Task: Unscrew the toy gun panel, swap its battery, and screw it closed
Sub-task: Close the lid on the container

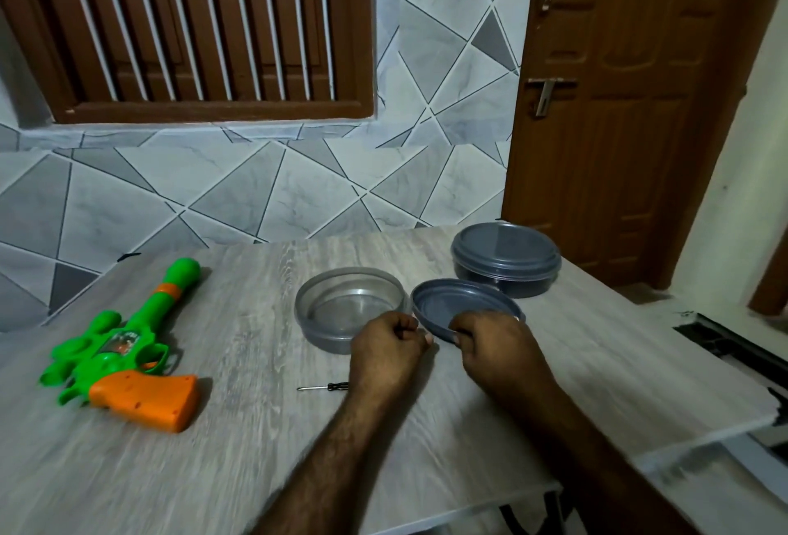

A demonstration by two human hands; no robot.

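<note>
On the table at 9 o'clock, toy gun (pixel 128 342): lies flat on its side, green body, orange grip nearest the viewer, barrel pointing toward 1 o'clock, well apart from both hands.
Screwdriver (pixel 323 386): small, with a black handle. It lies at the gun's 3 o'clock, apart from it, metal tip pointing to 9 o'clock, handle end just beside the left wrist.
Left hand (pixel 386 347): fingers curled into a loose fist with nothing seen in them. Knuckles are just beside the near wall of the open container (pixel 341 300); contact cannot be told.
Right hand (pixel 494 347): thumb and fingers pinch the near rim of the lid (pixel 460 300).
Lid: grey, round, inner side up, at the open container's 3 o'clock, rims very close.
Closed container (pixel 507 265): 1 grey round tub with its cover on, at the loose lid's 1 o'clock, near the far table edge.
Table (pixel 213 470): pale wood-grain top.
Background: tiled wall (pixel 256 193) at 12 o'clock, brown door (pixel 631 108) at 2 o'clock.
</note>
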